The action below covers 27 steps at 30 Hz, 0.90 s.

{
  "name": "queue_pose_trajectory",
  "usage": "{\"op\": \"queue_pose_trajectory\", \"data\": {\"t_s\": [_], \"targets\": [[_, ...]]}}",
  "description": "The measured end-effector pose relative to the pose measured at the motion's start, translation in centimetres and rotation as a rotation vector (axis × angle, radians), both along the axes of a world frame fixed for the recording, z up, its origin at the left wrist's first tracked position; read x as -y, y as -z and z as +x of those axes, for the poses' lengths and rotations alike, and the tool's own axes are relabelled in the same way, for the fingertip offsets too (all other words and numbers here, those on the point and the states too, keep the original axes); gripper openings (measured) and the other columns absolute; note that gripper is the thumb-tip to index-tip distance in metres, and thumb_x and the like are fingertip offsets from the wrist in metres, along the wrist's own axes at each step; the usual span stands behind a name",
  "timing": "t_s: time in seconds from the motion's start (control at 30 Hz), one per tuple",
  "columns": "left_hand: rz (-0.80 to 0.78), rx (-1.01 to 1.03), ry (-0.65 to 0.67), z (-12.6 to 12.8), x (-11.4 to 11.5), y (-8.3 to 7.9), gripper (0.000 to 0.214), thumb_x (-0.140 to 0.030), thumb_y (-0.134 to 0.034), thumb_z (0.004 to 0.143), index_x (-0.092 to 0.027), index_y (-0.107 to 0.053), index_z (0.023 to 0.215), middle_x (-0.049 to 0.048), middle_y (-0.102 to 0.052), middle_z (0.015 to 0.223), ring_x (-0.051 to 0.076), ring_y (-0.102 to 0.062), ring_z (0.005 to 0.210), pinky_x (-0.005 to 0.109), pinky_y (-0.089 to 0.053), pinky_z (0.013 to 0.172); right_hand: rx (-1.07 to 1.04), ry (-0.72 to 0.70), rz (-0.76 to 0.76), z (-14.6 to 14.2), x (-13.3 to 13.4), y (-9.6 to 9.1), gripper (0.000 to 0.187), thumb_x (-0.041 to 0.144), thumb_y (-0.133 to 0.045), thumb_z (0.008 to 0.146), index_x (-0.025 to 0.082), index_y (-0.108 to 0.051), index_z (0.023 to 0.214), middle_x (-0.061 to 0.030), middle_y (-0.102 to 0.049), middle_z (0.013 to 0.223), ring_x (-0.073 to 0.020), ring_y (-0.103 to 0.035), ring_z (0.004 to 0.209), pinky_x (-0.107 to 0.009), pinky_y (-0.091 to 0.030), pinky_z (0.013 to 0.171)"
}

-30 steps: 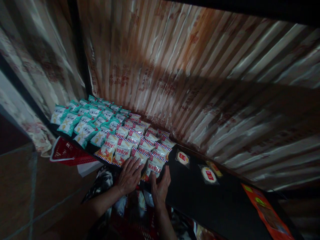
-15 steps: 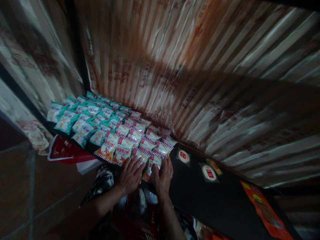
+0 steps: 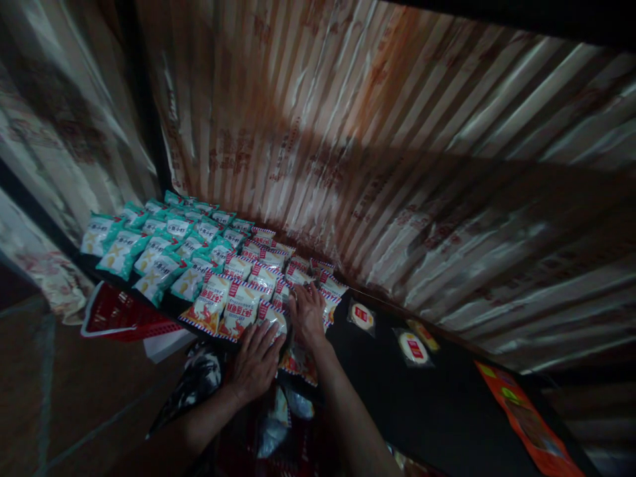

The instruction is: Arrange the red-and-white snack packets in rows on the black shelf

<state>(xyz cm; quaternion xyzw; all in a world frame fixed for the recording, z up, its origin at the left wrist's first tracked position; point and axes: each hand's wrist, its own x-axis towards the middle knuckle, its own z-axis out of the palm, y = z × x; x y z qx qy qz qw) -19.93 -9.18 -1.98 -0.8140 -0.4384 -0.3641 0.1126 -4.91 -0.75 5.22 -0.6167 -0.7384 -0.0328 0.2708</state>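
Note:
Rows of white snack bags with red lettering and striped edges (image 3: pixel 242 309) stand on a black shelf (image 3: pixel 377 391). My left hand (image 3: pixel 256 358) lies with its fingers stretched over the lower part of a front-row snack bag (image 3: pixel 271 315). Farther back, my right hand (image 3: pixel 307 315) rests on the bags at the right end of the rows, fingers extended and partly bent. Under the right wrist, one more snack bag (image 3: pixel 299 364) is partly covered and juts over the shelf's front edge. Teal snack bags (image 3: pixel 159 275) fill the shelf's left end.
Two round white packets (image 3: pixel 362 316) and a small yellow packet (image 3: pixel 424 335) lie right of the bags. Beyond them is a long orange package (image 3: pixel 529 417). A red basket (image 3: pixel 124 311) sits below on the left. Striped plastic sheeting (image 3: pixel 308 132) hangs behind the shelf.
My right hand has moved from the front-right snack bag to the bags behind it. My left hand stays on the front row. The view has shifted slightly.

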Motion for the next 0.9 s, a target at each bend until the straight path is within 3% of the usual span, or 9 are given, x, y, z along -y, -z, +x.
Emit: {"op": "queue_pose_trajectory", "data": {"t_s": [0.2, 0.37, 0.57, 0.9], "targets": [[0.028, 0.021, 0.004, 0.1, -0.1, 0.0, 0.043, -0.024, -0.044, 0.089, -0.019, -0.053, 0.131, 0.0066, -0.049, 0.140, 0.024, -0.029, 0.139, 0.044, -0.015, 0.117, 0.027, 0.026, 0.017, 0.0, -1.4, 0.8, 0.033, 0.021, -0.044, 0.091, 0.012, -0.063, 0.115, -0.0149, -0.066, 0.109, -0.0262, -0.050, 0.112, -0.042, -0.034, 0.098], [0.032, 0.024, 0.001, 0.2, -0.1, 0.0, 0.042, -0.024, -0.045, 0.089, -0.018, -0.054, 0.130, 0.0079, -0.050, 0.140, 0.025, -0.030, 0.139, 0.045, -0.015, 0.117, -0.010, 0.024, 0.006, 0.3, -2.9, 0.7, 0.029, 0.017, -0.045, 0.089, 0.015, -0.070, 0.102, -0.0101, -0.070, 0.093, -0.0214, -0.058, 0.092, -0.036, -0.036, 0.091], [0.037, 0.030, 0.003, 0.2, -0.1, 0.1, 0.043, -0.025, -0.045, 0.089, -0.019, -0.052, 0.131, 0.0071, -0.049, 0.141, 0.024, -0.029, 0.139, 0.046, -0.016, 0.117, -0.014, 0.041, 0.009, 0.3, -4.1, 0.2, 0.026, 0.017, -0.047, 0.087, 0.017, -0.072, 0.079, -0.0058, -0.070, 0.076, -0.0181, -0.058, 0.080, -0.034, -0.033, 0.090], [0.048, 0.082, 0.012, 0.3, 0.1, 0.4, 0.040, -0.020, -0.042, 0.089, -0.016, -0.055, 0.127, 0.0071, -0.054, 0.136, 0.023, -0.033, 0.138, 0.044, -0.018, 0.117, 0.044, 0.086, 0.057, -0.3, -4.7, -0.5, 0.026, 0.019, -0.046, 0.089, 0.018, -0.069, 0.078, -0.0067, -0.068, 0.079, -0.0197, -0.055, 0.082, -0.037, -0.032, 0.091]]}}
